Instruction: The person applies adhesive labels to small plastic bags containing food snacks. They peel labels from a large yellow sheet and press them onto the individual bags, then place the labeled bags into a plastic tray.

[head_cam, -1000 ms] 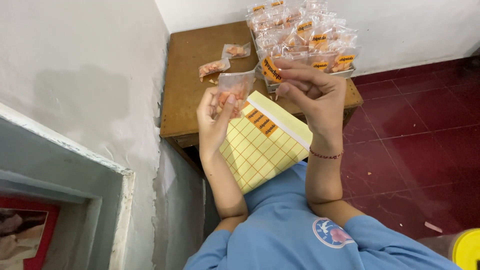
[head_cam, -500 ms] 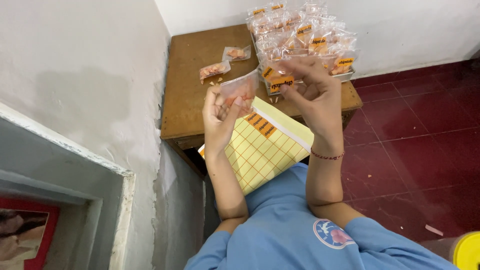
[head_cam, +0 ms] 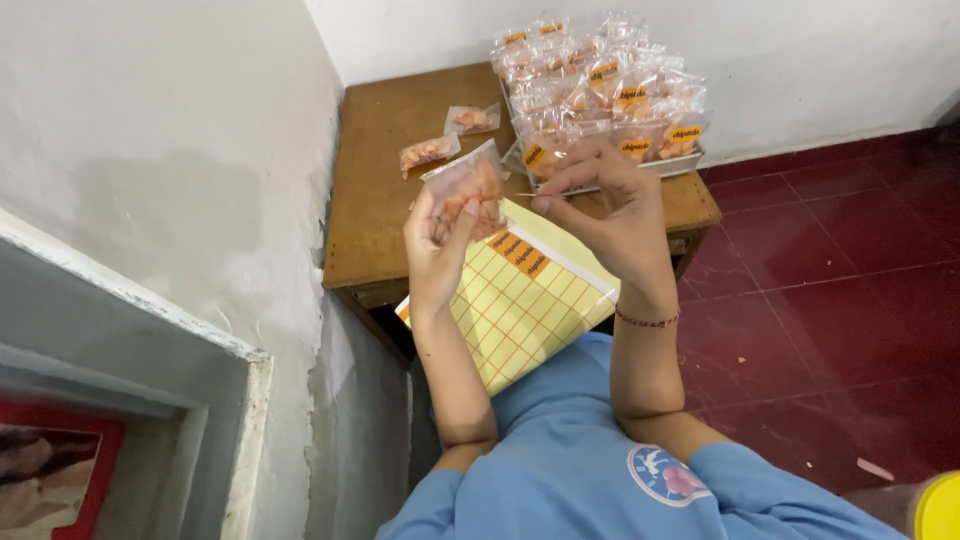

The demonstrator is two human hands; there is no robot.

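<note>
A small brown wooden table is set in a corner of white walls, by a dark red tiled floor. A clear little bag of orange snacks is held up in the left hand, near the table's near edge. The right hand is pinched shut on something thin and small, just right of the bag. A yellow sticker sheet is kept under both hands. Many filled bags are piled in a tray at the far right. Two more bags are left on the table.
</note>
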